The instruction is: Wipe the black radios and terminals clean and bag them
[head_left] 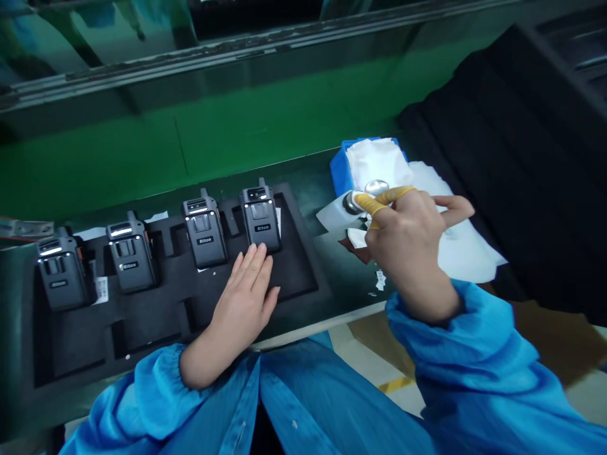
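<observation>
My left hand (249, 284) lies with its fingers stretched out, the fingertips against the lower end of the rightmost black walkie-talkie (260, 218). This one and several other walkie-talkies (203, 232) with "Riton" labels lie in a row in a black foam tray (152, 322). My right hand (408, 227), with yellow finger covers on some fingers, is closed around the metal neck of a white bottle (334, 215). The bottle looks tilted, and its round metal lid (377, 187) shows beyond my fingers. White material beneath the fingers is partly hidden.
A blue box (340, 172) with white cloths (379, 161) stands behind the bottle. White sheets (467, 253) lie at the right, beside a large black covering (516, 170). Small paper labels (380, 280) are on the dark table. A green panel (227, 139) runs along the back.
</observation>
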A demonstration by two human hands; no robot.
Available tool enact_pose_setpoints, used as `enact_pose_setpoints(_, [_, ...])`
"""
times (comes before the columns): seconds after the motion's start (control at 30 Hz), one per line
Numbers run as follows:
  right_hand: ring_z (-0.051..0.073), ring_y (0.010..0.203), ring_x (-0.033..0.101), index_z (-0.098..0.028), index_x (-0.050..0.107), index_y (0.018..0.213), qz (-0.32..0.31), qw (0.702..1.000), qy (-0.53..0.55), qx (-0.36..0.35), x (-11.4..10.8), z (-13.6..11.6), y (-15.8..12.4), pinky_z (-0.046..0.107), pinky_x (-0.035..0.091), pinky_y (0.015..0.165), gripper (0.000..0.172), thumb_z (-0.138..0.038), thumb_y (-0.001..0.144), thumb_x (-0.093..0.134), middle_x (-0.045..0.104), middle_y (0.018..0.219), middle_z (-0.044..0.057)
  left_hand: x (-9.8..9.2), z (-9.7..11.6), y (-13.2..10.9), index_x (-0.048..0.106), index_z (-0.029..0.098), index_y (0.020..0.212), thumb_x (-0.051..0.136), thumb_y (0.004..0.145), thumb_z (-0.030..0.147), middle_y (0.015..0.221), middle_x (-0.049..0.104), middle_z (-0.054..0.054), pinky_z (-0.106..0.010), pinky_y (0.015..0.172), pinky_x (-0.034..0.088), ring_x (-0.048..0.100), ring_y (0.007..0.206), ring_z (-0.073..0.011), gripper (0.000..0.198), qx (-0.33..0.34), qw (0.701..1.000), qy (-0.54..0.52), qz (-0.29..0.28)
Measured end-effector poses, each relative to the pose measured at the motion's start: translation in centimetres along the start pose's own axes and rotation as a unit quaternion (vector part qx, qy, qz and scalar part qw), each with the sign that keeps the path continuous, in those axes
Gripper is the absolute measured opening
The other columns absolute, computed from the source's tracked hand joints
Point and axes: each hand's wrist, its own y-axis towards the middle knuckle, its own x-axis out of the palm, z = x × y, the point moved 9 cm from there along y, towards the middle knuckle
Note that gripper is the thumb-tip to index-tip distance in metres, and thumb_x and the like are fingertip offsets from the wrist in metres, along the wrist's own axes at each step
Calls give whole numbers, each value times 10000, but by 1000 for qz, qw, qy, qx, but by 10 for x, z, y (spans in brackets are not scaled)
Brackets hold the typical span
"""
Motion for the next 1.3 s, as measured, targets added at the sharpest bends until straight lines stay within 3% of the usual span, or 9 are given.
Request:
enact_pose_setpoints(0.1, [175, 709, 387, -195, 626, 687, -2, 1000, -7, -9, 3, 0, -3, 404, 225, 716, 241, -190, 803, 414, 435, 685, 35, -15, -1, -5, 343, 114, 1423, 481, 919, 198, 1397, 507, -211, -532, 1089, 399, 413, 1356, -306, 529, 2, 1000, 2, 10])
enact_pose_setpoints(0.27, [199, 769, 438, -204, 658, 745, 42, 999, 11, -26, -14, -23, 7, 434, 207, 757, 228, -161, 778, 436, 532, 759, 49, -45, -22, -30, 341, 133, 1430, 517, 908, 186, 1382, 527, -197, -553, 1102, 368, 436, 1341, -304, 553, -25, 998, 47, 29])
enact_pose_setpoints(0.4, [198, 795, 467, -237, 690, 874, 21, 994, 72, -79, -9, -83, 29, 441, 206, 786, 272, -159, 806, 438, 581, 819, 45, -48, -38, -44, 360, 114, 1416, 509, 916, 211, 1369, 538, -203, -576, 1089, 369, 446, 1331, -322, 531, -50, 995, 86, 30])
enact_pose_setpoints(0.57, [179, 843, 468, -263, 700, 900, -61, 973, 121, -187, 28, -182, 52, 440, 193, 852, 344, -115, 856, 393, 601, 875, 25, -39, -40, -44, 419, 62, 1355, 481, 925, 227, 1339, 566, -199, -523, 1060, 428, 493, 1295, -310, 465, -46, 994, 100, 23])
enact_pose_setpoints(0.77, [177, 877, 434, -239, 713, 864, -125, 944, 100, -288, 68, -243, 58, 419, 165, 864, 365, -104, 901, 376, 594, 919, 29, -35, -41, -45, 449, 44, 1328, 477, 911, 199, 1352, 556, -198, -497, 1056, 442, 500, 1289, -305, 446, -48, 994, 98, 19])
enact_pose_setpoints(0.97, [162, 834, 403, -228, 712, 799, -106, 924, 84, -358, 68, -261, 48, 419, 142, 870, 382, -110, 929, 373, 595, 873, 18, -34, -43, -45, 461, 52, 1325, 468, 912, 196, 1355, 557, -185, -482, 1061, 442, 483, 1306, -290, 438, -59, 994, 93, 13])
enact_pose_setpoints(1.1, [142, 813, 418, -229, 714, 804, -75, 911, 95, -394, 58, -248, 41, 411, 136, 879, 358, -109, 926, 400, 595, 823, 3, -35, -42, -44, 504, 35, 1276, 461, 918, 198, 1344, 568, -180, -467, 1041, 462, 518, 1272, -292, 395, -55, 993, 105, 13])
enact_pose_setpoints(1.2, [127, 781, 424, -221, 717, 811, -43, 916, 93, -387, 52, -233, 41, 402, 139, 878, 341, -108, 924, 415, 590, 777, 0, -36, -41, -43, 511, 35, 1271, 450, 925, 202, 1337, 577, -171, -450, 1034, 471, 533, 1257, -285, 389, -56, 993, 106, 17])
enact_pose_setpoints(1.3, [121, 750, 417, -209, 703, 738, -5, 920, 78, -383, 47, -233, 40, 395, 147, 881, 373, -123, 934, 397, 574, 717, -3, -36, -41, -43, 514, 34, 1271, 450, 927, 204, 1340, 576, -168, -447, 1039, 467, 524, 1266, -282, 389, -59, 992, 106, 17])
